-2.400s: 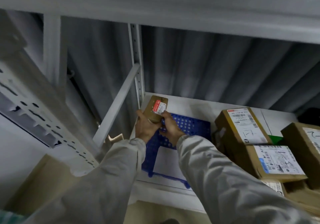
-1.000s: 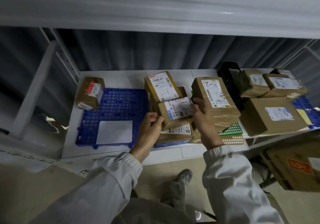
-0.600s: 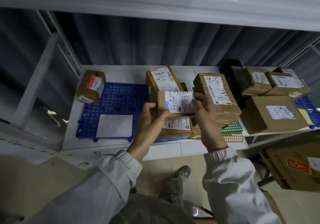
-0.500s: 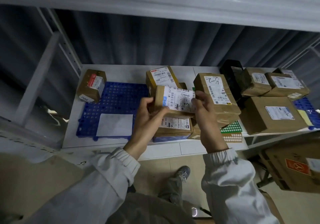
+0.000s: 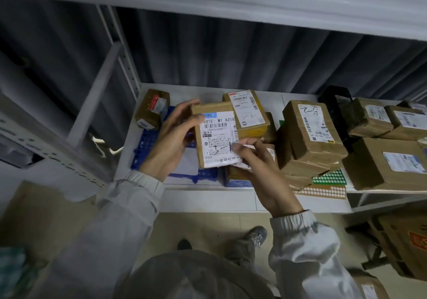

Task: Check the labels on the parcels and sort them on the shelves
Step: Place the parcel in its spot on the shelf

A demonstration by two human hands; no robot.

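Note:
A small cardboard parcel (image 5: 216, 134) with a white label marked "3-1" is lifted above the white shelf (image 5: 288, 95), label facing me. My left hand (image 5: 171, 137) grips its left edge, thumb on the front. My right hand (image 5: 258, 160) pinches its lower right corner. Behind it stands a parcel marked "1-1" (image 5: 249, 114) on a stack. A small box with a red and white label (image 5: 153, 109) sits at the shelf's far left corner.
A blue perforated mat (image 5: 147, 144) with a white sheet lies on the shelf's left part. To the right are a taped parcel (image 5: 312, 132), a black bag (image 5: 332, 104) and several more parcels (image 5: 388, 162). A metal upright (image 5: 120, 44) and diagonal brace stand at left.
I set the small red-labelled box in the left corner, then took a parcel off the middle stack with both hands, lifted it leftward and turned its label toward me.

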